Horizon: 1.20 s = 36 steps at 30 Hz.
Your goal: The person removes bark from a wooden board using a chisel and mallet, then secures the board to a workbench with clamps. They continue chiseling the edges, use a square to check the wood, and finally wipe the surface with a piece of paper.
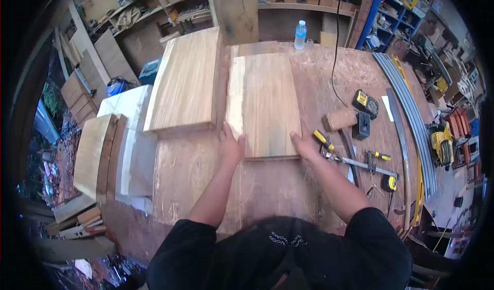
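Our black shirt (309,254) faces the counter (190,161), where our left hand (233,145) and right hand (305,146) grip the board (267,102) by opposite edges, probably to steady it evenly.

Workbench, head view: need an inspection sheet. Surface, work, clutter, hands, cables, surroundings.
Surface: brown workbench, scuffed and marked.
Job's things: light wooden board in hand; thick slab beside it, to the left.
Clutter: bar clamp, tape measure and brown block on the right; water bottle at the far edge.
Hands: left hand and right hand grip the board's near corners.
Cables: black cable hangs onto the right half.
Surroundings: loaded shelves behind; panels leaning at left.
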Motion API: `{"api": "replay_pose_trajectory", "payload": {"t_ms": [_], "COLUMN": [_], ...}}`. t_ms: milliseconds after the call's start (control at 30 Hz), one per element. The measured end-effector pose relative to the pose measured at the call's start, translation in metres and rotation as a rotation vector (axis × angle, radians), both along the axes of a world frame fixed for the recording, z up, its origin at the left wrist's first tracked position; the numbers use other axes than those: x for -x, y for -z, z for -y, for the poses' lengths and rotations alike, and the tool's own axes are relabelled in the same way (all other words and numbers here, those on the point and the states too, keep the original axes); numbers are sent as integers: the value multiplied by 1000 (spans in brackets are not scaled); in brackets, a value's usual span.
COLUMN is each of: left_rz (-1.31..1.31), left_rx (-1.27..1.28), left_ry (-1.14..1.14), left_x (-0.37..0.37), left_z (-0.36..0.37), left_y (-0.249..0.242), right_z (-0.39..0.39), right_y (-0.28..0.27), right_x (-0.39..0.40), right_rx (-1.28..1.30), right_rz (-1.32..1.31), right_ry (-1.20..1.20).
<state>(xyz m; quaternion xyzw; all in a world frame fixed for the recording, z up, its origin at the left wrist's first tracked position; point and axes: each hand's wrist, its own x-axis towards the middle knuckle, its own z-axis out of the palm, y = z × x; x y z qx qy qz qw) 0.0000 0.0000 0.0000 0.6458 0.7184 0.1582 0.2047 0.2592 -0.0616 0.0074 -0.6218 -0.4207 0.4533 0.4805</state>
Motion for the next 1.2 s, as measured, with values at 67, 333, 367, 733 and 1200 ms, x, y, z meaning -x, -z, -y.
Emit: {"api": "replay_pose_trajectory", "payload": {"t_ms": [67, 333, 367, 733, 1200], "left_rz": [119, 1006, 991, 864, 1019], "left_rx": [-235, 273, 290, 13, 534], "left_ry": [141, -262, -280, -812, -223], "left_x": [19, 64, 66, 51, 82], "left_z": [29, 210, 236, 459, 473], "left_y": [16, 8, 14, 12, 72], "right_z": [28, 224, 240, 303, 333], "right_y": [-5, 14, 15, 28, 9], "right_x": [2, 37, 33, 38, 54], "right_rx": [86, 32, 56, 159, -340], "right_rz": [-87, -249, -262, 26, 878], "right_ry": [41, 31, 29, -588, -522]}}
